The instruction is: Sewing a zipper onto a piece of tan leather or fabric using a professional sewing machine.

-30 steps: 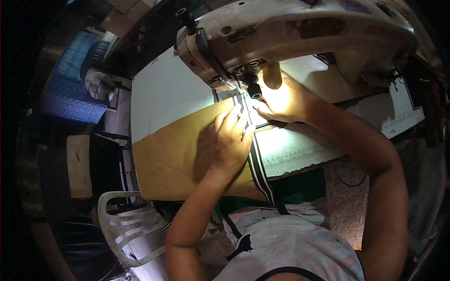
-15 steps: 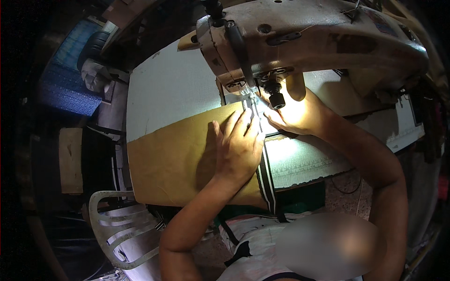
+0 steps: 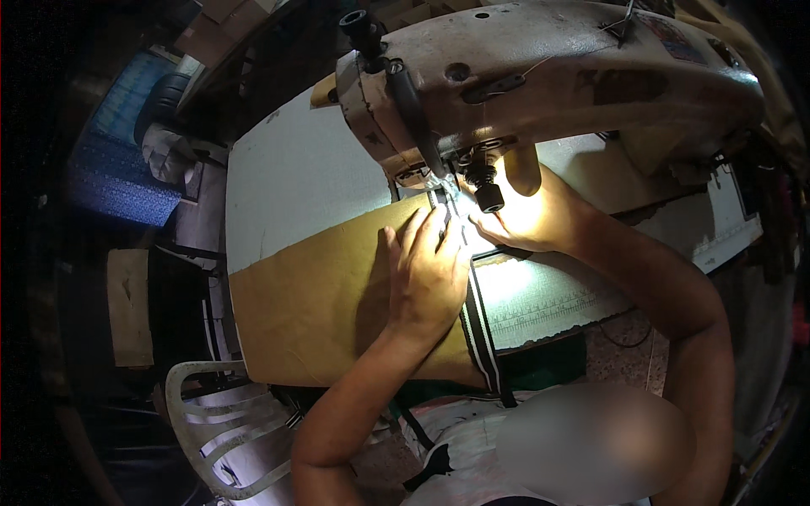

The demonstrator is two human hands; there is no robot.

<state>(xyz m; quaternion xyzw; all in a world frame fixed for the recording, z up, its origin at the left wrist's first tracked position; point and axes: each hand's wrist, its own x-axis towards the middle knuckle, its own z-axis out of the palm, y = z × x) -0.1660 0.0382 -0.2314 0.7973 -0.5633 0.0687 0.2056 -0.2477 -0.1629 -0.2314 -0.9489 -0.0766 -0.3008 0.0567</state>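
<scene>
A sewing machine [image 3: 540, 76] spans the top, its presser foot and needle area [image 3: 440, 181] lit brightly. A black strap with white stripes [image 3: 479, 337] runs from beneath the foot down toward my lap. My left hand [image 3: 428, 274] lies palm down with fingers stretched, pressing on a tan sheet [image 3: 312, 295] and the strap beside the foot. To the right of the foot, my right hand [image 3: 536, 211] rests close against the work, thumb pointing at the strap. Glare and the machine's black knob [image 3: 489, 197] hide most of its fingers.
The pale worktable [image 3: 304, 169] has a printed ruler scale [image 3: 548, 308] along its near side. A white plastic chair [image 3: 198, 422] stands at lower left. Blue patterned cloth [image 3: 126, 177] and a cardboard piece [image 3: 131, 308] are further left.
The view has shifted slightly, so the machine and table sit a little lower. Both hands keep nearly the same places beside the presser foot.
</scene>
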